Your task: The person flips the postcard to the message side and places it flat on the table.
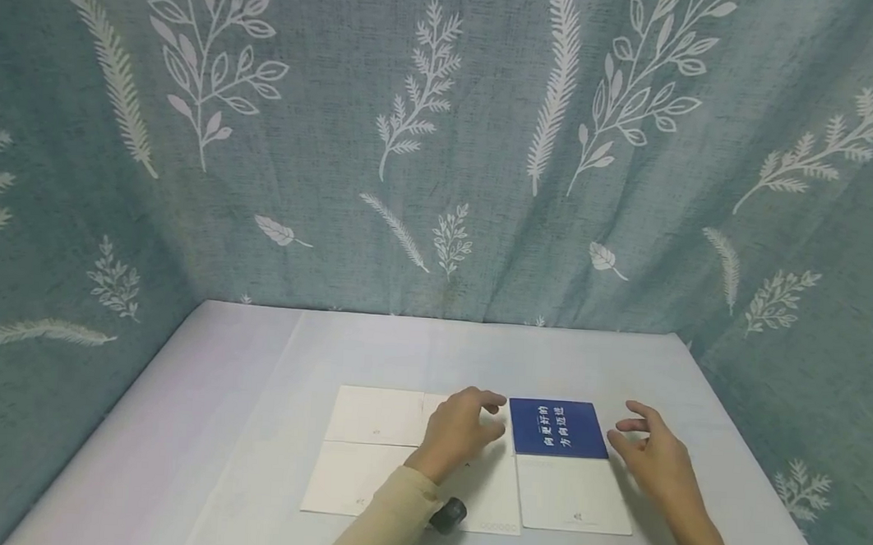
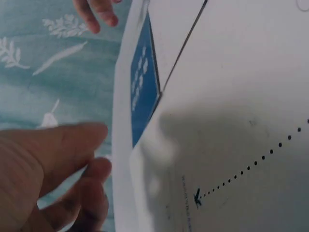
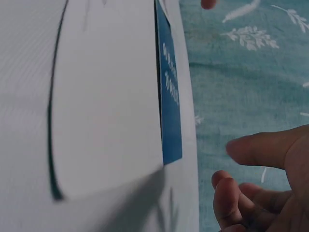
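A blue rectangular card (image 1: 587, 433) with white printed characters lies flat on the table, between my two hands. Directly below it, edge to edge, lies a white rectangular card (image 1: 573, 498) with a small mark; its border looks dark in the right wrist view. My left hand (image 1: 460, 433) hovers over several white cards (image 1: 373, 415), thumb and fingers bent loosely and apart, holding nothing. A dotted arrow is printed on the white surface (image 2: 231, 154) beneath it. To the right of the blue card, my right hand (image 1: 652, 465) is raised with relaxed, parted fingers and holds nothing.
The cards lie on a white-covered table (image 1: 252, 394). A blue-green curtain (image 1: 482, 250) with white leaf prints hangs behind the table and along both sides. Dark wrist devices (image 1: 449, 515) sit by both sleeves.
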A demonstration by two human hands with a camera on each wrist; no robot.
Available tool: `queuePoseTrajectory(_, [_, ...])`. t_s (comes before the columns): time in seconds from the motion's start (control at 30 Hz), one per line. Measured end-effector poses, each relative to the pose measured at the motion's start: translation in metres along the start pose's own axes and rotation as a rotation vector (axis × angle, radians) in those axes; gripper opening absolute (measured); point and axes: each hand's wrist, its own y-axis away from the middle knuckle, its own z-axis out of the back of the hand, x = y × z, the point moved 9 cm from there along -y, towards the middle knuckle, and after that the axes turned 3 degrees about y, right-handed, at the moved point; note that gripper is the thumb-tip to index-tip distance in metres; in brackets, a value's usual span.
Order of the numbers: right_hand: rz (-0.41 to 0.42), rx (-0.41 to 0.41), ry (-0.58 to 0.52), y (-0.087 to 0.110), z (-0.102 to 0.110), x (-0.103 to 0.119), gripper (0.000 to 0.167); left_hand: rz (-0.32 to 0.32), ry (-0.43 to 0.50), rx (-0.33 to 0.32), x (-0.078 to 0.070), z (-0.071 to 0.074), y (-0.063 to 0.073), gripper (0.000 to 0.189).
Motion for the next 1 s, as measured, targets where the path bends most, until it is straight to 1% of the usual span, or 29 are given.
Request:
queuePoseTrajectory(0.1, [-0.002, 0.009, 0.01, -0.001, 0.001, -0.005, 0.067, -0.015, 0.027, 0.053, -0.003, -0.01, -0.005, 0.038])
queuePoseTrajectory(0.2, [0.001, 0.019, 0.02, -0.002, 0.001, -0.008, 0.065, -0.011, 0.011, 0.069, -0.005, -0.017, -0.009, 0.039])
queuePoseTrajectory(0.3, [0.0, 0.035, 0.024, -0.003, -0.004, -0.008, 0.063, 0.004, -0.034, 0.087, -0.003, -0.023, -0.011, 0.04])
queuePoseTrajectory(0.47, [-0.005, 0.047, 0.021, -0.004, -0.012, -0.004, 0.061, 0.014, -0.101, 0.112, 0.0, -0.034, -0.01, 0.043])
queuePoseTrajectory(0.63, [0.011, 0.049, 0.057, -0.009, -0.015, -0.001, 0.06, 0.011, -0.106, 0.106, -0.003, -0.035, -0.01, 0.044])
queuePoseTrajectory(0.87, [-0.025, 0.115, 0.148, -0.015, -0.024, -0.004, 0.061, 0.016, -0.124, 0.126, -0.009, -0.036, -0.01, 0.043])
queuePoseTrajectory(1.0, [-0.021, 0.122, 0.148, -0.019, -0.027, -0.002, 0.058, 0.02, -0.132, 0.125, -0.009, -0.035, -0.009, 0.043])
